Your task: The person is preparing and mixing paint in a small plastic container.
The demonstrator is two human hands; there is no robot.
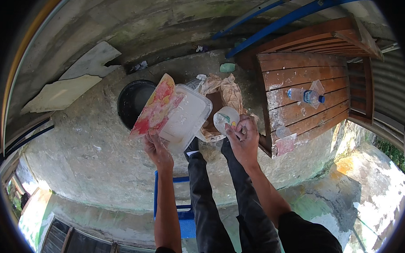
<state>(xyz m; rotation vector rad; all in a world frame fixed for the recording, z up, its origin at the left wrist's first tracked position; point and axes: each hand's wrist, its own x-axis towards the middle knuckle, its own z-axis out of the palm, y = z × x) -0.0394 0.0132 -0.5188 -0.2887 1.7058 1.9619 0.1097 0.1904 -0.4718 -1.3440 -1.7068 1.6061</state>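
While the person sits on a blue stool (173,201) over the concrete floor (76,158), the left hand (156,148) grips the near edge of a translucent rectangular plastic container (187,117) together with its flat lid printed in red and yellow (155,108); the lid stands tilted against the container's left side. Both are held up in the air just in front of a black round bucket (133,101). The right hand (243,137), to the right of the container, is closed around a small clear plastic bottle with a white body (226,118), tipped toward the container's corner. Beyond the container lies crumpled brown paper (226,92), and further right stands a slatted wooden bench (306,94) with a clear water bottle with a blue cap (307,96) lying on it.

The container looks thin-walled and light, probably flexing if squeezed, and possibly slick if wet; a pinch on the rim with the thumb over the lid seems the sound hold. The small bottle appears light and soft-sided, best taken around its middle.
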